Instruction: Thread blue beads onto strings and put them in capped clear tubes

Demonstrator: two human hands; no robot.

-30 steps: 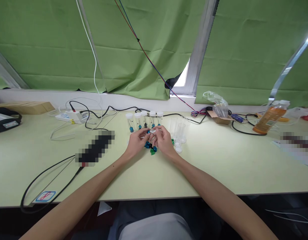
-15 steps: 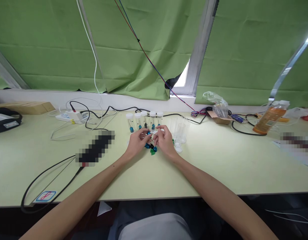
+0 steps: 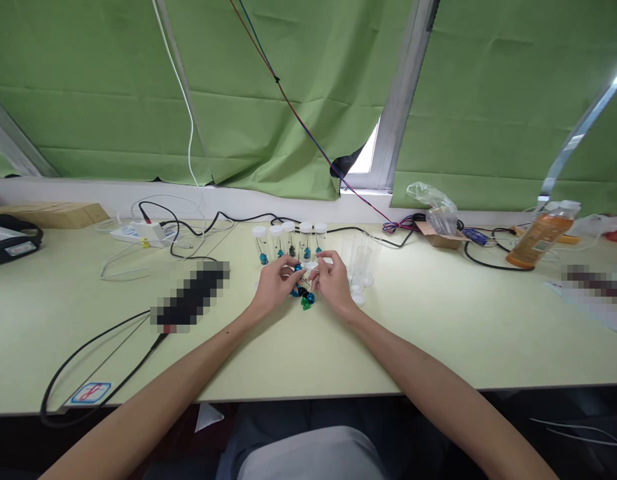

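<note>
My left hand (image 3: 277, 280) is closed in a pinch on a small shiny blue piece with a thin dark stem (image 3: 298, 267). Facing it, my right hand (image 3: 330, 281) has its thumb and fingers pinched together; what lies between them is too small to tell. Below my fingers is a loose pile of small blue, black and green pieces (image 3: 306, 301). Behind my hands stands a row of clear tubes with white caps (image 3: 259, 232), several of them holding similar stemmed pieces. Uncapped clear tubes (image 3: 361, 263) stand right of my right hand, with loose white caps (image 3: 357, 295) beside them.
At the left lie a blurred black device (image 3: 191, 297) with a cable, a power strip (image 3: 138, 233) and a cardboard box (image 3: 63, 215). An orange bottle (image 3: 541, 237) and a small open carton (image 3: 441, 235) stand at the right. Cables run along the wall.
My right hand has shifted slightly to the right, and the gap between my fingertips is a little wider. My left hand stays almost in place with the blue piece.
</note>
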